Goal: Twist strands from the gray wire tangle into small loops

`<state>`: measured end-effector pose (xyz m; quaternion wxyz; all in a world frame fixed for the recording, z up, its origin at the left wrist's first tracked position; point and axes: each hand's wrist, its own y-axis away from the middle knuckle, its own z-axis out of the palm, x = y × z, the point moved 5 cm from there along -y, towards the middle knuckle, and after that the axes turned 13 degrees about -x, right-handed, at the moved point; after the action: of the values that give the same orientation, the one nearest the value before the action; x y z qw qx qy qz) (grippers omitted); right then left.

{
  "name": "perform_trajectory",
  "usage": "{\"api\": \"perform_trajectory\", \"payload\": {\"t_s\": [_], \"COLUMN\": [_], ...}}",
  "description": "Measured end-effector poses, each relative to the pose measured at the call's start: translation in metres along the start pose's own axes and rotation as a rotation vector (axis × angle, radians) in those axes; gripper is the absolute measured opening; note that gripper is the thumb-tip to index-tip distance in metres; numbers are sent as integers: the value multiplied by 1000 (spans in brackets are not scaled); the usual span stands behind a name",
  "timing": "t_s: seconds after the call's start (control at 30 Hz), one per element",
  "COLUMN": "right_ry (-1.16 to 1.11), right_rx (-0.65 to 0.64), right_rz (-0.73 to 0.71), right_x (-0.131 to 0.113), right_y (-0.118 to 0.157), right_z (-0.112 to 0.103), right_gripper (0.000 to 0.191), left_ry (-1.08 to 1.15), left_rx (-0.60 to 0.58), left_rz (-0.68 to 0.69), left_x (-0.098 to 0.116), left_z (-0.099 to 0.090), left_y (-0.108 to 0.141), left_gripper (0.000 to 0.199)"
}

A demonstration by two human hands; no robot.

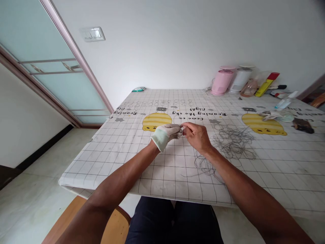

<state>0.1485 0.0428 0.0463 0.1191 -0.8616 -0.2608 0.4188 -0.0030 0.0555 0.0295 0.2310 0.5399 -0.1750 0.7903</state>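
- My left hand [166,135], in a white fabric glove [162,138] with a pale green cuff: fingers closed and curled inward, pinching at the tips.
- My right hand [196,137], bare: thumb and forefinger [185,126] closed together, meeting the gloved fingertips.
- Between both pinches: a fine grey strand [181,126], probably wire, too thin to follow; I cannot tell whether it joins the pile below.
- Just beyond my right wrist, on the tabletop: a loose tangle of thin grey wire [232,144], spreading in loops toward me, not touching either hand.
- Under my hands: a table cover [284,162] printed with a black grid, yellow striped cartoon bees and lettering; it hangs over the near edge.
- Far right corner of the table: a pink canister [222,83], a white canister [240,79], a yellow-and-red tube [264,85] and a clear spray bottle [285,103].
- Right side, nearer: crumpled pale cloth [276,116] beside a dark brown object [303,126], its kind unclear.
- Left of the table: a frosted glass sliding door [68,88] in a pale metal frame.
- Below the table edge: my dark trousers [172,220] and a wooden stool [88,223].
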Motion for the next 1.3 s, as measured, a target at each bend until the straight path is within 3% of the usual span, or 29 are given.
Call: {"api": "perform_trajectory", "payload": {"t_s": [0.27,0.63,1.07,1.3], "right_ry": [-129,-49,20,-7], "right_rx": [-111,-108,53,55], "right_rz": [69,22,5,-15], "right_x": [2,5,4,10], "right_y": [-3,-3,-2,-1], "right_z": [-4,-1,6,11], "right_gripper": [25,28,24,28], "left_ry": [-54,-135,-277,-303], "left_rx": [40,208,178,152], "left_rz": [-14,41,24,19], "left_x": [1,3,5,8], "left_z": [-1,-17,-14,-6], "left_y": [-1,1,0,2], "left_gripper": [13,14,7,9]}}
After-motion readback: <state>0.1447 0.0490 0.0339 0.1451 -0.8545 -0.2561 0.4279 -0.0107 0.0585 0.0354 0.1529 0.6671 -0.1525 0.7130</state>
